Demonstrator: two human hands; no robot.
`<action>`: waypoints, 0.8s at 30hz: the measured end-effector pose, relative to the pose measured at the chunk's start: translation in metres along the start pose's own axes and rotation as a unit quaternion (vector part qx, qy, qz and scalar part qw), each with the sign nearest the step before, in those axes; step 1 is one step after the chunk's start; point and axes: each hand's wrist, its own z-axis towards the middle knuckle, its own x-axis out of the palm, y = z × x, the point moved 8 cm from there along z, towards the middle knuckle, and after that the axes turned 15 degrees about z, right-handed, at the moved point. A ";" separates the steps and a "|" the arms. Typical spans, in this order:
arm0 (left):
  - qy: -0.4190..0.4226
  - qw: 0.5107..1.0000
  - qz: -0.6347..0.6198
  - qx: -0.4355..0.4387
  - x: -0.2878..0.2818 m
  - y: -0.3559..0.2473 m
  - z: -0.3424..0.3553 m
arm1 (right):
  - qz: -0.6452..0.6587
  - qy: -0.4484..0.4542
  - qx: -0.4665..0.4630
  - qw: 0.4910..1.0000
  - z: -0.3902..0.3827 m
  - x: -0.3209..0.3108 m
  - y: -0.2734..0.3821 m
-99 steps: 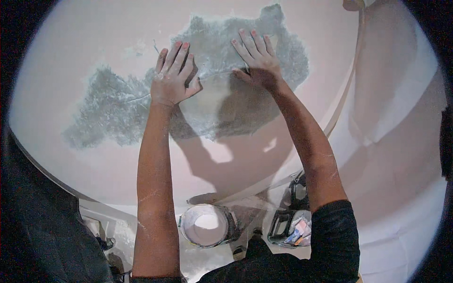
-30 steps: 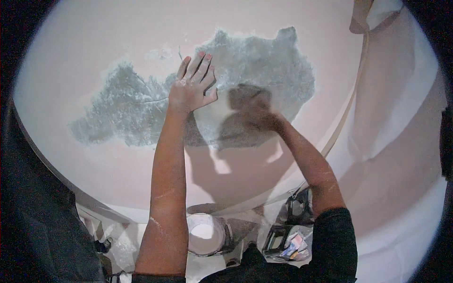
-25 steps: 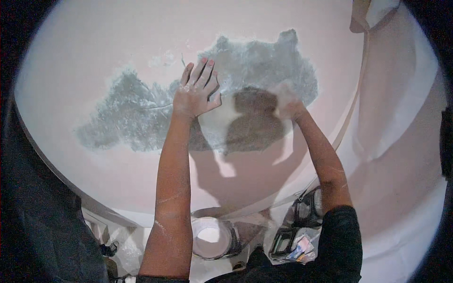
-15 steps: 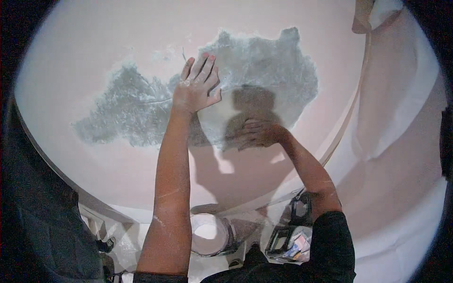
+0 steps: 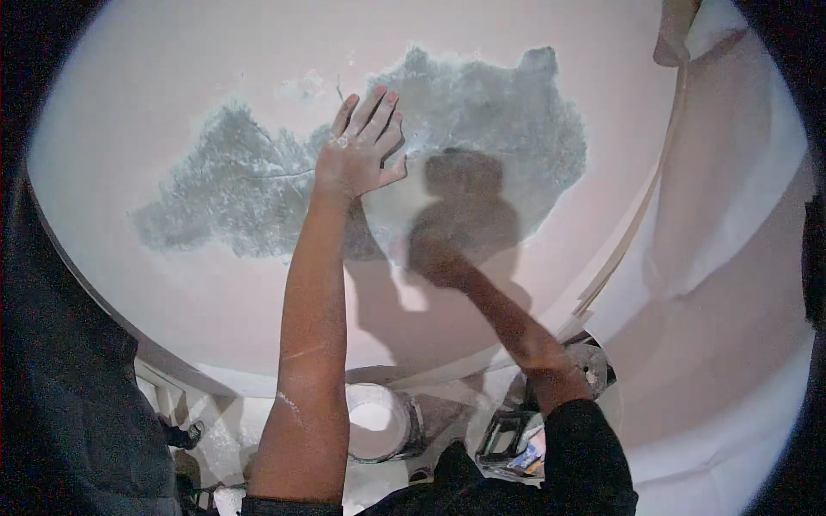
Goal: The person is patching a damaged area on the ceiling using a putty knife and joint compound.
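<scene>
My left hand (image 5: 361, 150) lies on a pale pink wall (image 5: 215, 52), palm down with the fingers spread, and holds nothing. White dust marks its knuckles and forearm. Under and around it spreads a ragged grey patch (image 5: 482, 103) with whitish edges and a thin crack-like line. My right hand (image 5: 440, 261) is lower on the wall, near the patch's bottom edge. It lies in the dark shadow of a head and arm, and its fingers are too dim and blurred to make out. No tool shows at either hand.
Below the wall stands a round white bucket (image 5: 397, 414). Right of it is a black frame-like container (image 5: 496, 440) with colourful packaging (image 5: 530, 454) beside it. A pale sheet (image 5: 723, 198) hangs loosely along the right. Dark fabric (image 5: 77, 387) fills the lower left.
My right hand has moved left and slightly down across the wall, its fingers now less distinct. My left hand keeps its place on the wall.
</scene>
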 end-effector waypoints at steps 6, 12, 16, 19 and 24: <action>-0.012 1.000 -0.005 0.000 -0.001 -0.001 -0.003 | 0.360 -0.071 0.273 0.889 -0.088 -0.033 -0.015; 0.005 1.000 -0.006 -0.004 -0.003 0.001 0.003 | 0.322 -0.318 0.452 0.769 -0.137 -0.098 -0.077; 0.041 0.995 -0.082 -0.025 -0.009 0.015 -0.011 | 0.305 -0.408 0.388 0.768 -0.097 -0.160 -0.107; -0.069 0.954 -0.100 -0.273 -0.032 0.034 -0.047 | 0.343 -0.437 0.324 0.766 -0.105 -0.169 -0.117; 0.047 0.931 -0.070 -0.354 -0.033 0.023 -0.134 | 0.249 -0.355 0.402 0.807 -0.104 -0.142 -0.160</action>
